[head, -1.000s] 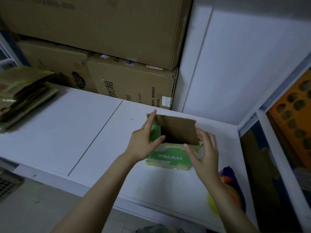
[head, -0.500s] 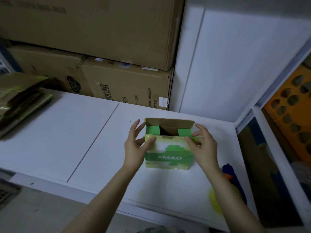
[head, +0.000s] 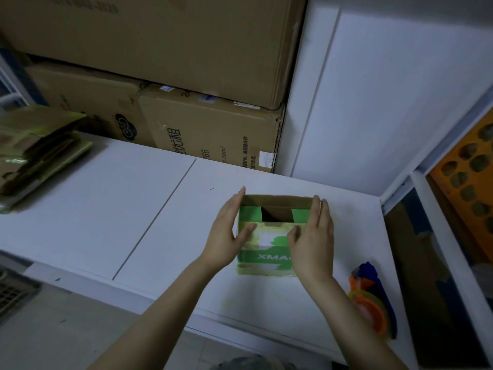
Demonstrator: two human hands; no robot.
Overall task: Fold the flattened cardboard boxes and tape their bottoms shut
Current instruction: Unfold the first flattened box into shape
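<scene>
Green box (head: 262, 256) on white table (head: 93, 209), left hand (head: 224, 236) and right hand (head: 314, 241) flat, pressing its sides

This is a storeroom or packing room: large brown cartons (head: 160, 49) stand stacked far behind the white bench (head: 93, 209), and flattened boxes (head: 37, 150) lie at the left.

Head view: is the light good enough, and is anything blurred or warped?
Head view: dim bluish light, no glare; the small box, left hand and right hand read clearly, box lettering slightly soft; the wide lens bows the big cartons toward the borders; the tape dispenser at right looks blurred.
</scene>
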